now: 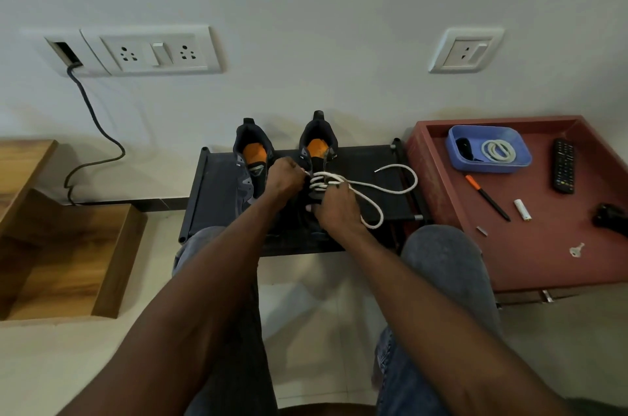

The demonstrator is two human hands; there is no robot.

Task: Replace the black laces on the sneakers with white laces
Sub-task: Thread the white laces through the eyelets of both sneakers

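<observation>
Left hand (286, 177) pinches the white lace (368, 189) tip at the right sneaker (317, 157) on the black rack (217, 191); right hand (334, 208) grips the lace beside it; no readable writing anywhere.

Black rack (217, 191) under two sneakers (253, 157)

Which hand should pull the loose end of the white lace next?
Probably the right hand. The white lace loops out to its side across the black rack, and its free tip lies there too. The left hand is busy pinching the lace's other end at the right sneaker.
</observation>
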